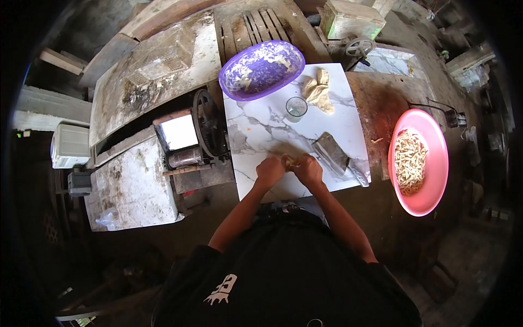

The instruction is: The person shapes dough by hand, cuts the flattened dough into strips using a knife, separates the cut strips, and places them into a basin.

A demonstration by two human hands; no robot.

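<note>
Both my hands are together near the front of a marble-patterned board (256, 136). My left hand (270, 171) and my right hand (308, 171) are closed around a small piece of dough (289, 162), mostly covered by the fingers. To the right of my right hand lies a cleaver (331, 150), its handle toward the board's front right corner. Farther back stands a clear drinking glass (296, 109). Behind it, a larger lump of dough (318, 94) rests on the board. A purple basin (256, 72) smeared with pale dough sits at the back left.
A pink basin (435, 163) holding many pale strips (409, 163) stands to the right. Left of the board is a roller machine (177, 133) with a big wheel (205, 122). A wire crate (163, 57) lies on the worn table at the back left.
</note>
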